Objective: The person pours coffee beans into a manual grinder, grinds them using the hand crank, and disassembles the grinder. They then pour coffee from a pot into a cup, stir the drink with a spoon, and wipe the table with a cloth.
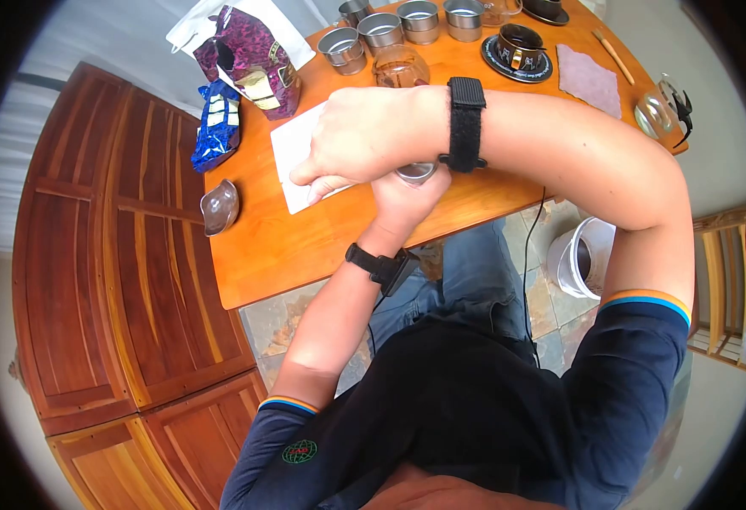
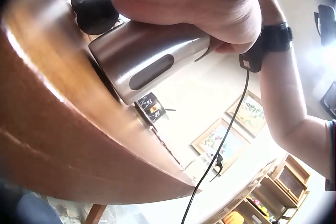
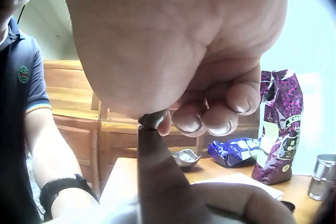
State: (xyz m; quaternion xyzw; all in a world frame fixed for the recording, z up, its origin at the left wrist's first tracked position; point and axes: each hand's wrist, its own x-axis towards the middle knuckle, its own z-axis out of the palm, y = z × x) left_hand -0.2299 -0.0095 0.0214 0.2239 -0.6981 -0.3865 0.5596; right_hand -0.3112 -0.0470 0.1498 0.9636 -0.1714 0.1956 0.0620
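My left hand (image 1: 408, 200) holds a brushed-steel hand coffee grinder (image 2: 149, 58) near the table's front edge. The grinder has a long oval window in its side and leans over in the left wrist view. My right hand (image 1: 368, 132) is above the left, fingers curled at the end of the grinder's flat metal crank (image 3: 160, 176). In the right wrist view the palm covers most of the crank's knob (image 3: 152, 119). From the head, the right hand and forearm hide much of the grinder. A white flat sheet or board (image 1: 292, 157) lies beside the hands.
Steel cups (image 1: 381, 32) and a glass pot (image 1: 402, 66) stand at the back of the wooden table (image 1: 258, 276). A purple bag (image 1: 258, 68), blue bag (image 1: 218, 127) and clear dish (image 1: 220, 208) sit left. A black cup (image 1: 521, 51), cloth (image 1: 589, 78) and glass jug (image 1: 658, 110) are right.
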